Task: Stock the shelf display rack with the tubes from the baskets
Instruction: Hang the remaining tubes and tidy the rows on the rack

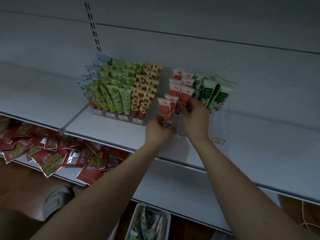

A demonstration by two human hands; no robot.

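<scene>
Basket (138, 220) below — pink tube (165, 110) pinched in left hand (158, 130) grip

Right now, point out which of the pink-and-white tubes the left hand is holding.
The frontmost pink-and-white tube, nearest the shelf edge, gripped at its lower end by the left hand; the other pink tubes stand behind it.

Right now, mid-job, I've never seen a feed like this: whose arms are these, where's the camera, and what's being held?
No machine here: these are a person's bare arms, filmed by one head-worn camera looking down. The left hand has its grip on a pink tube; the right hand holds another pink tube in the clear display rack. Both stand on the white shelf beside a fuller rack of green and strawberry tubes. A basket waits below, and red packets lie lower left.
</scene>
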